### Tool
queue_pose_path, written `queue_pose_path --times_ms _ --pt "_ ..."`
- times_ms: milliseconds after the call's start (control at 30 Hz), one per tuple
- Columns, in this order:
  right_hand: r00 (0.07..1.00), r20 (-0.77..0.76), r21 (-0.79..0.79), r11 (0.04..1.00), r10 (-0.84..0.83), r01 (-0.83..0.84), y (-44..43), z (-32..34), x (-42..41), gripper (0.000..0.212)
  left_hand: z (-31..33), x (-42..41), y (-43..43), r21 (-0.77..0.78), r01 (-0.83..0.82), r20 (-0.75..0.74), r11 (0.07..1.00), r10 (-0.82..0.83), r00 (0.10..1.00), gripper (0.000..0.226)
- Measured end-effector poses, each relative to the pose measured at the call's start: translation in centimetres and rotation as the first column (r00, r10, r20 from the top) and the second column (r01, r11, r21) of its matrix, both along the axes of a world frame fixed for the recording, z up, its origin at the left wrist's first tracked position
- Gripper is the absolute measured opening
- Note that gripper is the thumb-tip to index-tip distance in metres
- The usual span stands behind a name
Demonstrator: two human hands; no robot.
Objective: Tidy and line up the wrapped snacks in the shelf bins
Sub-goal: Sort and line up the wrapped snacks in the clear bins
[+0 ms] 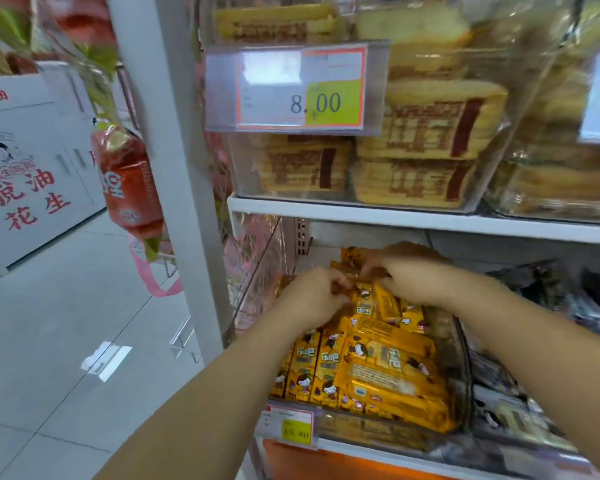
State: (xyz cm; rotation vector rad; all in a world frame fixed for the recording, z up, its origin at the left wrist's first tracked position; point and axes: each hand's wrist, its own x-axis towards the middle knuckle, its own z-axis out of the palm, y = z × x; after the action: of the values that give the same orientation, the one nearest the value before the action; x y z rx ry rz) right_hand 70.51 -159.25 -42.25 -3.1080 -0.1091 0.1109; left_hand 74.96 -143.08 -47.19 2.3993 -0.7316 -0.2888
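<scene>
Supermarket shelving, lower tier: a person's left hand (314, 293) and right hand (407, 279) reach into a clear bin (463, 375), fingers of both curled around yellow wrapped snacks (378, 368) near its back; other packets stand in rows behind the price tag (293, 427).

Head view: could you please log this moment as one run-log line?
left hand: grips yellow snack packs | right hand: grips same packs | clear bin: lower shelf
</scene>
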Motion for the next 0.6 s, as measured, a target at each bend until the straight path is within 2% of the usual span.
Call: queue_pose_path --times_ms 67,133,300,467,600 --pt "0.998 -0.063 -0.063 0.998 0.023 -0.027 -0.9 0.0 -1.3 0.033 -0.8 1.2 -1.1 0.138 0.021 0.019 0.990 -0.024 1.000 0.026" --pt "0.996 -0.082 -0.069 0.997 0.033 -0.038 -1.7 -0.1 -2.2 0.032 -1.5 1.9 -1.8 0.198 0.041 -0.012 0.979 -0.039 0.999 0.030" --pt "0.996 -0.091 0.121 0.993 0.024 -0.013 -3.0 -1.1 -2.9 0.026 -2.3 2.7 -2.5 0.173 0.065 -0.084 0.983 -0.051 0.995 0.036" --pt "0.999 -0.053 0.121 0.993 0.005 0.001 -2.9 -1.7 -2.7 0.027 -2.3 3.4 -1.8 0.138 0.079 -0.072 0.987 -0.069 0.995 0.036" --pt "1.000 -0.025 0.112 0.994 0.009 -0.006 -2.7 -1.5 -2.9 0.027 -2.6 3.3 -2.0 0.184 0.113 -0.081 0.976 -0.100 0.992 0.050"
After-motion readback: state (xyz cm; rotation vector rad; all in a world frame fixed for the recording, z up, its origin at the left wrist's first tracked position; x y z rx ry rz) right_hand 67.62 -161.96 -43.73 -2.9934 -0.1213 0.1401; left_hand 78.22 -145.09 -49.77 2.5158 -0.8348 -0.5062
